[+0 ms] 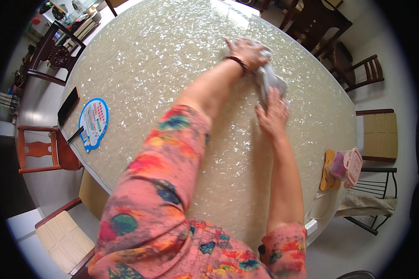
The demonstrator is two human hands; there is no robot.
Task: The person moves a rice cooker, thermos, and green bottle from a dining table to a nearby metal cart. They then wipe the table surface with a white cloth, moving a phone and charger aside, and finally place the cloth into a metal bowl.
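Note:
A light grey cloth lies bunched on a large table with a glossy, rippled transparent cover. At the cloth's far end, my left hand presses down on it with fingers spread, slightly blurred. A dark beaded bracelet circles that wrist. Nearer to me, my right hand holds the other end down, its fingers over the cloth and the thumb apart. Part of the cloth is hidden under both hands.
A blue-rimmed hand fan and a smartphone lie at the table's left edge. On the right are a pink-lidded plastic container, a yellow-orange board and a white plug-like block with a cable. Several chairs surround the table.

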